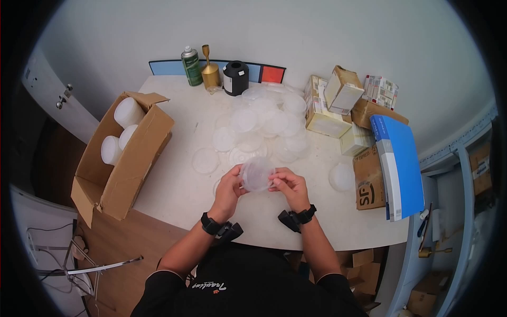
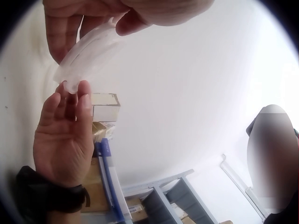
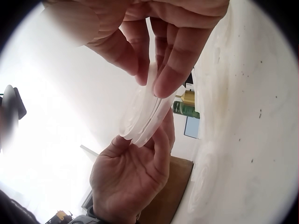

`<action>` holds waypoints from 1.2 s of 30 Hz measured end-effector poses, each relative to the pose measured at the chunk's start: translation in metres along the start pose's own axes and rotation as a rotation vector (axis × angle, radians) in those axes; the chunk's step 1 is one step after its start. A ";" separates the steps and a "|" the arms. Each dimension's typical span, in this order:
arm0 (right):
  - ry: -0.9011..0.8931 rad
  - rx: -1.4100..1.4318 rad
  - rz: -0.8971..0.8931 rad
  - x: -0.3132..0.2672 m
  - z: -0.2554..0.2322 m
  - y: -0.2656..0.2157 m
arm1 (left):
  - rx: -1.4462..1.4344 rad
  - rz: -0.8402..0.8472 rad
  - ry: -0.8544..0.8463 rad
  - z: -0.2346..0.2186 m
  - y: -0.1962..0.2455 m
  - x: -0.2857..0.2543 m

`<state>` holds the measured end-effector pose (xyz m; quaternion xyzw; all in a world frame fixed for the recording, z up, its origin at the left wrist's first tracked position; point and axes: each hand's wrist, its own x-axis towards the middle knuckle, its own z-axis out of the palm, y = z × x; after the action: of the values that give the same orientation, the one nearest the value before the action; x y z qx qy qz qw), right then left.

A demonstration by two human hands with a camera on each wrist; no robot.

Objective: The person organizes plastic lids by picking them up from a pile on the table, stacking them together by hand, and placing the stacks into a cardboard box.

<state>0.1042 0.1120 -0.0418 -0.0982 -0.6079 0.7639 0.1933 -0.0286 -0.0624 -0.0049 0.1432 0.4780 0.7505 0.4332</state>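
Item: thin, round, translucent plastic lid (image 1: 257, 174), held above the white worktop (image 1: 174, 195) in front of the person's chest, between both hands. A second lid may be nested against it; the right wrist view shows two close edges, but this cannot be settled.

Left hand (image 1: 228, 191): fingers (image 3: 161, 144) curled up round the lid's near-left rim, thumb against it. A pinch at the edge, apparently so the flat face stays free.

Right hand (image 1: 289, 186): fingertips (image 2: 84, 91) pinching the opposite rim. The two grips oppose each other across the disc, which judging by the hold keeps a flimsy piece from flexing.

Orientation: disc tilted up on edge, broad face towards the person and the head camera. Being round, it has no long axis in its plane; its short axis, through the face, runs roughly from the person outward and upward.

Nearby stock: many similar clear round lids (image 1: 264, 124) scattered flat across the far middle of the worktop, one (image 1: 341, 176) apart at the right. Open brown cardboard box (image 1: 119, 158) at the left edge, holding stacks of white tubs (image 1: 127, 112), tipped with its mouth toward the person, seemingly for easy reach.
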 end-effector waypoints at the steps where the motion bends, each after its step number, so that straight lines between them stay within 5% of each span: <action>1: 0.002 -0.004 0.002 0.000 0.000 0.000 | -0.004 -0.003 0.003 0.001 0.001 0.000; 30: -0.054 0.052 -0.026 -0.001 0.003 -0.001 | -0.008 -0.006 -0.038 0.005 0.001 -0.002; 36: -0.087 0.035 -0.042 -0.002 0.003 -0.001 | -0.195 -0.093 -0.116 -0.003 0.000 0.000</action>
<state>0.1051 0.1091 -0.0401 -0.0488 -0.6041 0.7737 0.1844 -0.0310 -0.0639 -0.0063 0.1213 0.3829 0.7630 0.5065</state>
